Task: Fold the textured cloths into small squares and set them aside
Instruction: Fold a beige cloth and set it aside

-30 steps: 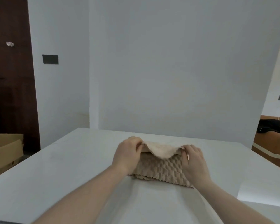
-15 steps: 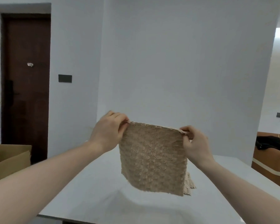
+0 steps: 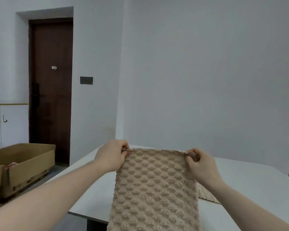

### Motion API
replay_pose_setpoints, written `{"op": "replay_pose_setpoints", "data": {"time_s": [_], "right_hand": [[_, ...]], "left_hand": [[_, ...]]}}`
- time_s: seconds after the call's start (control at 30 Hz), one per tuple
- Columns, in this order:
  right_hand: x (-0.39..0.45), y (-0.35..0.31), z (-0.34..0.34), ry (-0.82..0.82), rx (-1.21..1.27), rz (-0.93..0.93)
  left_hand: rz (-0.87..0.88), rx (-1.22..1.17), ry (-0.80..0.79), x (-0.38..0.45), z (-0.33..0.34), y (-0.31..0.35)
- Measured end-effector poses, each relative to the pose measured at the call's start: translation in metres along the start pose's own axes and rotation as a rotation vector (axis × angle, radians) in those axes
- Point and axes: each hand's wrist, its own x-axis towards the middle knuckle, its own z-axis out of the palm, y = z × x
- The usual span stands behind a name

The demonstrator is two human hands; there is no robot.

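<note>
Beige bubble-textured cloth [image 3: 155, 189] hangs flat w/ top corners pinched by left hand [image 3: 110, 155] & right hand [image 3: 200, 165].

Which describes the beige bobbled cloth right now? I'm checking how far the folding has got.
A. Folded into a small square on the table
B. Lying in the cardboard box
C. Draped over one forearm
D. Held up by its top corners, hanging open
D: the left hand and right hand each pinch a top corner of the cloth, which hangs open over the white table.

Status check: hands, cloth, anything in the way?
Left hand and right hand pinch the beige cloth's top corners. It hangs unfolded above the table. Nothing blocking.
</note>
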Motion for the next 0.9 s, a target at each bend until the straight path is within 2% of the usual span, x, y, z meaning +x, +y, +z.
{"op": "replay_pose_setpoints", "data": {"time_s": [0.17,0.3,0.6,0.9], "right_hand": [[-0.002,0.044,0.028,-0.063,-0.106,0.156],[0.008,0.069,0.044,-0.096,-0.104,0.271],[0.047,0.094,0.049,-0.083,-0.126,0.279],[0.041,0.096,0.037,-0.095,-0.138,0.253]], "left_hand": [[-0.144,-0.053,-0.107,0.010,0.054,-0.011],[-0.259,-0.097,-0.127,0.024,0.086,-0.011],[-0.392,-0.267,-0.096,0.057,0.127,-0.002],[-0.359,-0.288,-0.077,0.052,0.128,0.008]]}}
